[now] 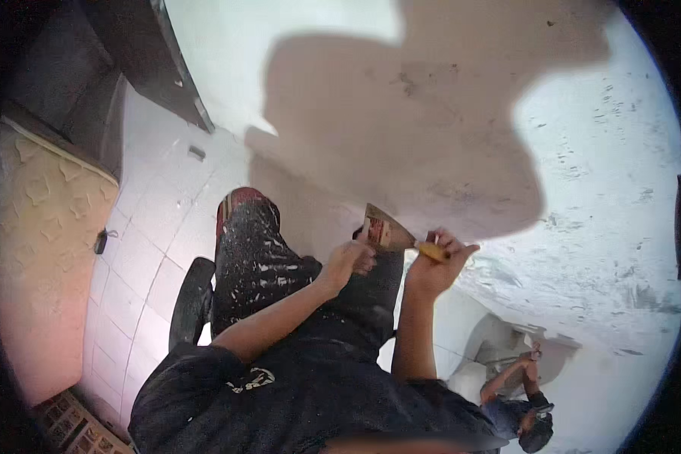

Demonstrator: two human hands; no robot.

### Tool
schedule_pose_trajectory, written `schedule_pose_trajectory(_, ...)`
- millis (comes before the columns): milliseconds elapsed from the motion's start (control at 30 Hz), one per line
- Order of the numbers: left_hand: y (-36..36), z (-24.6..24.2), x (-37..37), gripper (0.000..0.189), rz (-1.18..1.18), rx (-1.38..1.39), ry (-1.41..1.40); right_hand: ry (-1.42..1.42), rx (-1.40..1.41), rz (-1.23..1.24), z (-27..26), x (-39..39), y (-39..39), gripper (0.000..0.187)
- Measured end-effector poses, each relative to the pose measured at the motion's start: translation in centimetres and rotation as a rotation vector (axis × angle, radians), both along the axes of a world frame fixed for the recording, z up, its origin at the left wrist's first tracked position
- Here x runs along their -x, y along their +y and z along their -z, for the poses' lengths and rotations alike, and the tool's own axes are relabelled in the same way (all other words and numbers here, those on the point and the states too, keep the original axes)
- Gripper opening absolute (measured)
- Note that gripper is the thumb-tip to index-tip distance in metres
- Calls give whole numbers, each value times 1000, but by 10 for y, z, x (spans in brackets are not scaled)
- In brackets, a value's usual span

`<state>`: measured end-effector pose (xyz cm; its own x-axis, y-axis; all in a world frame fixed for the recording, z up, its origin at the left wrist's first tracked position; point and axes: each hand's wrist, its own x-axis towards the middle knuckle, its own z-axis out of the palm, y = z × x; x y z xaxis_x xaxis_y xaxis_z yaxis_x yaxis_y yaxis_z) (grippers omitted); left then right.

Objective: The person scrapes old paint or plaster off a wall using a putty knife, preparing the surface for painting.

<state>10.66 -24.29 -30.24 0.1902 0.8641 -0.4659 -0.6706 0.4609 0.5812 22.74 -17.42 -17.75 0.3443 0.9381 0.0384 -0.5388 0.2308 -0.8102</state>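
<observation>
A putty knife point(383, 230) with a wide, stained metal blade and a yellow handle is held above my lap. My right hand point(436, 267) grips its handle point(433, 251), with the thumb sticking out to the right. Curled fingers of my left hand point(349, 262) are at the wide end of the blade. Whether they pinch the blade or something thin beside it is unclear. Below both hands are my dark trousers point(261, 258), spattered with white. The wall point(579, 187) in front has dark scuffs and patchy marks, and a large shadow falls across it.
At the left, a mattress point(45, 249) stands near a dark furniture panel point(147, 62). A small grey block point(196, 152) lies on the tiled floor point(147, 272). A dark chair part point(192, 303) is beside my leg. Another person point(513, 408) works at the lower right with raised hands.
</observation>
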Motion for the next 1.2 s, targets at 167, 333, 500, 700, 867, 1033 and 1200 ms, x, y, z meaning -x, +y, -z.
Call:
schedule_pose_trajectory(167, 51, -49, 15, 44, -281, -227, -538, 79, -250, -54, -22, 36, 17, 47)
schedule_pose_trajectory(333, 86, -93, 38, 50, -464, -329, -559, -19, -246, -147, -20, 47, 20, 39)
schedule_pose_trajectory(500, 127, -94, 61, 41, -469, -360, -311, -656, 12, -255, -13, 40, 17, 28)
schedule_pose_trajectory(700, 155, -111, 76, 40, -461, -378, -122, -1037, 120, -469, -14, 49, 48, 36)
schedule_pose_trajectory(867, 171, -117, 84, 43, -481, -423, -93, -1126, -12, -386, 1, 58, 67, 37)
schedule_pose_trajectory(1033, 183, -112, 92, 41, -501, -473, -40, -1214, -63, -211, -8, 84, 66, 34)
schedule_pose_trajectory(1200, 178, -115, 93, 42, -446, -428, 10, -1158, -57, -165, 17, 78, 67, 36)
